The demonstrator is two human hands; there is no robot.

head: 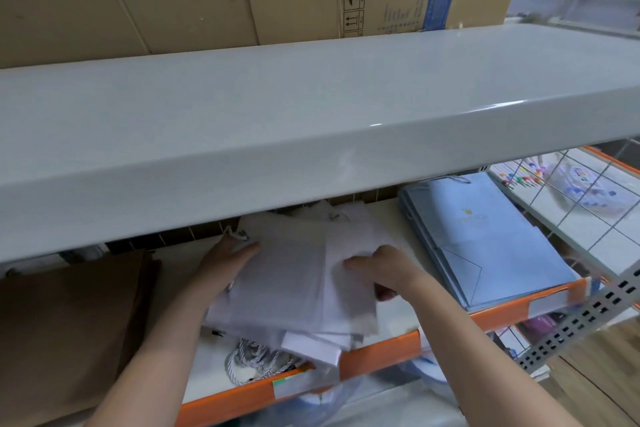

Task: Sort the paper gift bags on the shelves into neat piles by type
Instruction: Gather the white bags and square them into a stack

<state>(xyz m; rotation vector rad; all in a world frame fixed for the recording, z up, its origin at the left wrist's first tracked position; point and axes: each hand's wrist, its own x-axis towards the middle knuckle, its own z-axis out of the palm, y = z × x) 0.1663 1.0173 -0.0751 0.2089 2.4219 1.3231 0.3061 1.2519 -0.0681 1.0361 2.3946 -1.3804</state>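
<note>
shelf [381,348]: white bags [294,274], blue bags [485,239] | left hand [225,260] flat on white bags | right hand [384,274] fingers pinch them

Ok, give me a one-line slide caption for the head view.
Both hands, left hand and right hand, gather white gift bags between brown bags and blue bags.

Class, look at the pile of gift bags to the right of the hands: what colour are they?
Light blue, seen in the head view.
</note>
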